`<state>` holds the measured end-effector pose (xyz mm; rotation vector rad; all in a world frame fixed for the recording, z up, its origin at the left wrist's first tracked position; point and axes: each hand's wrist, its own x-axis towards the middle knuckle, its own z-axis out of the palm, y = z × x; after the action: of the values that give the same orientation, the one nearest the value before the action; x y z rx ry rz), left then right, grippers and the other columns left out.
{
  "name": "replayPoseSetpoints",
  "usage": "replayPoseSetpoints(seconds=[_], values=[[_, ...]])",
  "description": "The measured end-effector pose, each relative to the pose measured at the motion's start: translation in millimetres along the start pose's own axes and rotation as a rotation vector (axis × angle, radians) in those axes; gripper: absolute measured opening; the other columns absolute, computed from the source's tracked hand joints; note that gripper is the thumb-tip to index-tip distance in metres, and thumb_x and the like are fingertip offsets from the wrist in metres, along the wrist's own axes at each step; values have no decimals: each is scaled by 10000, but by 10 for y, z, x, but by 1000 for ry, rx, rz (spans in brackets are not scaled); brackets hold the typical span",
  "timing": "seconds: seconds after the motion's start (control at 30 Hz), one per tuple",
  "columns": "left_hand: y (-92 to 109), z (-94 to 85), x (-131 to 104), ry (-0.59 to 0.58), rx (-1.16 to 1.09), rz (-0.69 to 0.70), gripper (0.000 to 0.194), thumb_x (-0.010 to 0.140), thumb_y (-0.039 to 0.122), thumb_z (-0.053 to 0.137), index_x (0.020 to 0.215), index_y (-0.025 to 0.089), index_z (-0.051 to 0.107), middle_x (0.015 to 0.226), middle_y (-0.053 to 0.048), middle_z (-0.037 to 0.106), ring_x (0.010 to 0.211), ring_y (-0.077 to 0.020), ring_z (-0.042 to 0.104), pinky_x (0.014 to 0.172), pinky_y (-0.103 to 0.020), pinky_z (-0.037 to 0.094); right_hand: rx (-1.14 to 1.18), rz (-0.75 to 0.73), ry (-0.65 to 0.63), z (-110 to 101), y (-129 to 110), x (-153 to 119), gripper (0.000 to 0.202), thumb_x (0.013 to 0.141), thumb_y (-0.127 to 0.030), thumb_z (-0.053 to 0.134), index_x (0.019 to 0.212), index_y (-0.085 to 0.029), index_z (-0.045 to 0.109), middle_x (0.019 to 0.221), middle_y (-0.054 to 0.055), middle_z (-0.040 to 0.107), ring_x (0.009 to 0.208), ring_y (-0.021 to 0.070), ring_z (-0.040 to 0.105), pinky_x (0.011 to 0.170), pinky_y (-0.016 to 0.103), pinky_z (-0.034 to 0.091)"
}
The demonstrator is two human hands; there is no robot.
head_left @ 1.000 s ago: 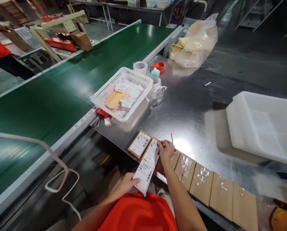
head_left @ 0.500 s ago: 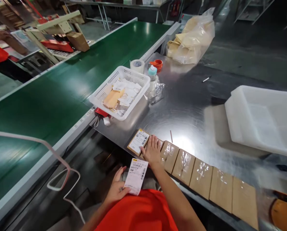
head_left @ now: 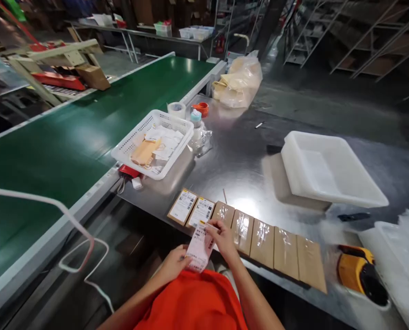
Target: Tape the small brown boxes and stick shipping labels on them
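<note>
- Head view, label strip (head_left: 200, 250): held in front of the near edge of the surface (head_left: 235, 169), close to the red garment; printed side faces up. Its upper end overlaps the second box from the left in the picture; contact with that box cannot be determined.
- Head view, left hand (head_left: 175, 265): fingers closed to a narrow grip, holding the lower left part of the label strip.
- Head view, right hand (head_left: 224, 239): thumb and fingertips pinched together at the upper right corner of the label strip.
- Head view, near edge of the surface: two labelled boxes (head_left: 182, 206) lie side by side toward the near left corner. Five taped boxes (head_left: 262, 243) continue the row to the right.
- Head view, left edge of the surface: a perforated basket (head_left: 177, 154) containing packets (head_left: 168, 144) stands beside the green conveyor belt (head_left: 53, 133). A tape roll (head_left: 177, 110) and a blue-capped bottle (head_left: 196, 118) stand just beyond it.
- Head view, right part of the surface: a white bin (head_left: 310, 188) stands well apart from the basket. A yellow-and-black device (head_left: 351, 272) is located nearer the near edge.
</note>
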<state>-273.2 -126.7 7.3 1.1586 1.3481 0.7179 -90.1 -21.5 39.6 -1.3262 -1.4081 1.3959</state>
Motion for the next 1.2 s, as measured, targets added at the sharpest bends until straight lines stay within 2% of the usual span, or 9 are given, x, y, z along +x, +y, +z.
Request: replayPoseSetpoints(seconds=[0.17, 0.27, 0.33, 0.43, 0.63, 0.8, 1.03, 1.13, 1.2], values=[[203, 91, 239, 183, -73, 72, 644, 670, 421, 717, 1253, 190, 571, 1449, -135, 431, 1294, -302, 430, 1092, -436, 315, -100, -15, 35, 2, -85, -417, 241, 783, -433, 633, 819, -211, 717, 776, 43, 722, 691, 208, 660, 652, 312, 519], [423, 146, 422, 30, -183, 49, 318, 697, 426, 693, 876, 164, 676, 1116, -113, 662, 1064, -262, 584, 955, -367, 424, -160, -49, 55, -2, -107, -555, 199, 834, -369, 574, 830, -222, 708, 780, 35, 728, 696, 203, 668, 663, 301, 511], [490, 238, 505, -21, -248, -46, 317, 701, 467, 668, 669, 159, 606, 751, -51, 656, 746, -198, 600, 727, -306, 465, -206, -47, 120, -18, -82, -578, 208, 844, -366, 560, 794, -224, 703, 726, 31, 710, 659, 196, 651, 633, 297, 497], [453, 442, 526, 95, -276, -137, 387, 714, 534, 617, 625, 166, 536, 575, 23, 509, 562, -128, 451, 552, -252, 366, -242, -53, 221, -79, 20, -450, 237, 822, -393, 576, 718, -214, 692, 742, 49, 678, 701, 200, 633, 641, 304, 489], [231, 701, 322, 245, -368, -256, 441, 658, 566, 663, 580, 179, 465, 547, 50, 442, 539, -100, 378, 516, -234, 298, -346, 15, 456, -396, 320, 308, 389, 779, -515, 525, 663, -184, 692, 767, 79, 659, 756, 223, 593, 728, 365, 453], [66, 685, 203, 141, -428, -358, 427, 613, 533, 715, 707, 130, 610, 666, -30, 628, 609, -152, 517, 588, -273, 404, -494, 57, 552, -537, 513, 755, 389, 757, -532, 540, 693, -204, 740, 951, 100, 676, 947, 284, 559, 901, 461, 279], [142, 564, 49, -142, -334, -391, 470, 602, 553, 717, 815, 135, 736, 803, -77, 730, 766, -266, 643, 742, -372, 491, -739, -3, 539, -473, 651, 762, 450, 878, -503, 409, 746, -214, 728, 885, 72, 712, 881, 246, 569, 879, 426, 223], [288, 515, -135, -422, -317, -248, 360, 622, 513, 745, 825, 216, 773, 883, -58, 749, 856, -292, 667, 846, -398, 502, -797, 16, 563, -482, 649, 770, 450, 887, -503, 404, 1039, -185, 685, 949, 98, 708, 892, 260, 568, 879, 428, 251], [365, 480, -248, -463, -273, -178, 326, 677, 523, 707, 863, 267, 780, 952, -38, 751, 920, -295, 667, 892, -390, 503, -879, 22, 565, -456, 618, 755, 504, 905, -480, 379, 1199, -134, 598, 1061, 148, 682, 961, 285, 566, 894, 447, 280]])
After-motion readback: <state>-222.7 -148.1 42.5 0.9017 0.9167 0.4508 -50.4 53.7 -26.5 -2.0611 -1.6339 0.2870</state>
